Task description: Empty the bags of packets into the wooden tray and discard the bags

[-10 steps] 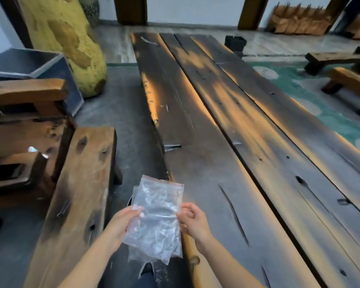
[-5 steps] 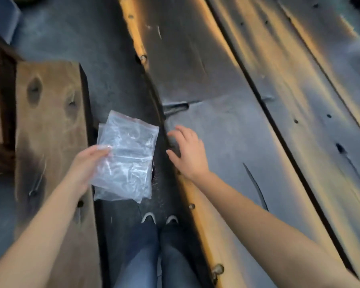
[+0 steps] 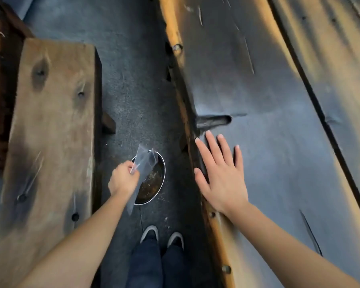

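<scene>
A grey concrete floor [image 3: 137,80] runs between a low wooden bench [image 3: 50,125] on the left and a long dark plank counter [image 3: 279,125] on the right. A round metal bin [image 3: 157,183] with brownish contents stands on the floor just ahead of two shoes [image 3: 161,238].

The left hand [image 3: 123,179] is held over the near-left rim of the bin, fingers [image 3: 133,173] closed in a pinch on a clear plastic bag [image 3: 144,161]. The bag is seen nearly edge-on: its upper part stands up from the fingers above the bin's mouth, and a narrow lower strip hangs below the hand past the bin's rim. Whether anything is inside the bag cannot be told.

The right hand [image 3: 220,177] is laid palm down on the counter beside its worn yellow edge, fingers spread and holding nothing. It is well apart from the bag
</scene>
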A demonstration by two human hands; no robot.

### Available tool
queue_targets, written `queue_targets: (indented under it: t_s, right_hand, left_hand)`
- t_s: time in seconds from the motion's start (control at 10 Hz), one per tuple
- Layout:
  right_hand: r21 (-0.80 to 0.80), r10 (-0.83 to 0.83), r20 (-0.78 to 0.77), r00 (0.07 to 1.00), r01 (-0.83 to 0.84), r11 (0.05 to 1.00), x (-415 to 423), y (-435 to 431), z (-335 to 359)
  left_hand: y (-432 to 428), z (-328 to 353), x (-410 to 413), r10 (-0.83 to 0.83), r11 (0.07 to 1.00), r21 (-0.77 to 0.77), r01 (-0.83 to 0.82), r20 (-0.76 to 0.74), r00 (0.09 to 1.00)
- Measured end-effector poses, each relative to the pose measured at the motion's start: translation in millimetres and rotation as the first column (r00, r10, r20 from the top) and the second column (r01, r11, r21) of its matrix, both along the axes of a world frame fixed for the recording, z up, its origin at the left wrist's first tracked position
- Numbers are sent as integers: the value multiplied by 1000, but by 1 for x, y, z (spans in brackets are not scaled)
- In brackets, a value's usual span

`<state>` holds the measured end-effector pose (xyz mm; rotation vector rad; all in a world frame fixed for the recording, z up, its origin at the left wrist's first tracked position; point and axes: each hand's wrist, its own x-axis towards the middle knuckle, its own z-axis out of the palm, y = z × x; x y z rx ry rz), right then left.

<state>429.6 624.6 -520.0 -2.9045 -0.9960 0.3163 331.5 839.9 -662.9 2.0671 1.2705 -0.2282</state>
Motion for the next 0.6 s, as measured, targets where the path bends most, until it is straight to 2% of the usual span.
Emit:
queue_targets:
  t_s: [0.1, 0.2, 0.3, 0.5, 0.6]
  right_hand:
    - [8, -6, 3, 1000, 6, 1000, -1, -2, 2]
    - [22, 0, 5, 1000, 0, 1000, -3, -1, 1]
    - [26, 4, -2, 1000, -4, 1000, -4, 0, 1]
    - [15, -11, 2, 1000, 11, 1000, -2, 0, 4]
    - [-9, 1, -14, 1000, -1, 1000, -3, 0, 7]
  left_hand:
    - [-2, -28, 16, -3, 999, -38, 0, -79, 997]
    - [4, -48, 21, -75, 993, -100, 59, -159, 984]
    - [10, -48, 19, -137, 987, -109, 120, -167, 976]
    - [0, 3, 15, -192, 980, -27, 198, 139, 971]
    - [-10, 41, 9, -302, 953, 87, 289, 270, 914]
